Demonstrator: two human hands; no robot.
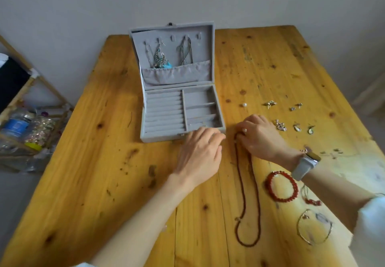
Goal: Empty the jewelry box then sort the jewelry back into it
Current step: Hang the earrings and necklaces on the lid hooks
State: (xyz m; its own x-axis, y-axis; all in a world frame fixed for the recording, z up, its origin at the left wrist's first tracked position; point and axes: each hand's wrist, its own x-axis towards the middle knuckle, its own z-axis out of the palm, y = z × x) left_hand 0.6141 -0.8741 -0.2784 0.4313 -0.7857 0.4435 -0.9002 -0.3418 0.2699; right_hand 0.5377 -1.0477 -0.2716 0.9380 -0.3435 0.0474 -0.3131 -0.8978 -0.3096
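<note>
- One grey jewelry box (145, 108) is seen open on the wooden counter (83, 162), its lid propped upright against the wall side.
- Inside the lid, five small hooks are counted; dangling silver-and-turquoise earrings (160, 58) are hung from one, a thin dark cord necklace (185, 50) from another, and both fall towards the gathered pocket below.
- In the base, one block of ring rolls is found on the left and three open compartments on the right; whether anything small lies in the nearest one cannot be told.
- The left hand (200, 152) is laid palm down at the box's front right corner, fingers curled loosely, nothing visibly held.
- The right hand (258, 137) is closed around the top of one long dark-red beaded necklace (248, 193), the rest of which is stretched along the counter towards the viewer.
- One grey watch (304, 165) is worn on the right wrist.
- One pearl (244, 104) is set just right of the box.
- One red bead bracelet (281, 186) and one thin wire bangle (314, 227) are spotted under the right forearm.
- Several small metal earrings (270, 103) are scattered beyond the right hand; the exact number cannot be made out.
</note>
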